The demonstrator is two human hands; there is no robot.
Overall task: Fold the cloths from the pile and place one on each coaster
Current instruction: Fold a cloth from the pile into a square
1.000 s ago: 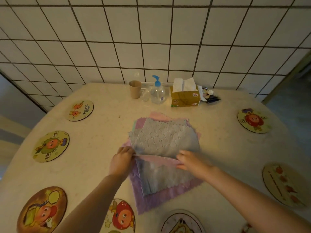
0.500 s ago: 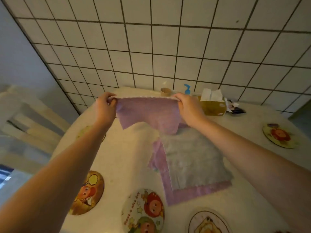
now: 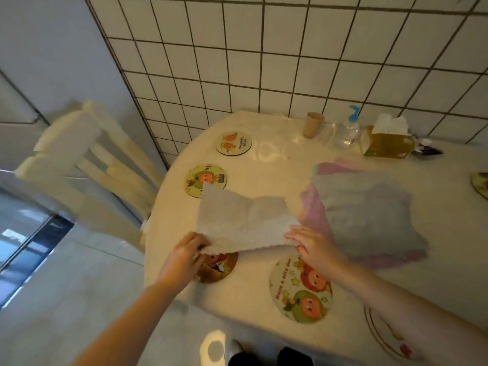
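A pale cloth (image 3: pixel 243 223) is stretched low over the left part of the round table, and I hold its near edge. My left hand (image 3: pixel 182 257) pinches the near left corner, and my right hand (image 3: pixel 311 247) pinches the near right corner. The cloth's near edge hangs over a brown cartoon coaster (image 3: pixel 219 268), partly hidden by my left hand. The pile of cloths (image 3: pixel 369 215), grey on top of purple, lies to the right. More coasters lie around: a white one (image 3: pixel 301 289) near my right arm, a yellow one (image 3: pixel 206 180) and a round one (image 3: pixel 233 143) farther back.
A paper cup (image 3: pixel 313 124), a pump bottle (image 3: pixel 348 130) and a tissue box (image 3: pixel 388 142) stand along the tiled wall. A pale wooden chair (image 3: pixel 87 165) stands left of the table. Another coaster (image 3: pixel 480 184) shows at the right edge.
The cloth I held up high at chest level has come down low over the table's left side, above the brown coaster. My view has swung left and down.
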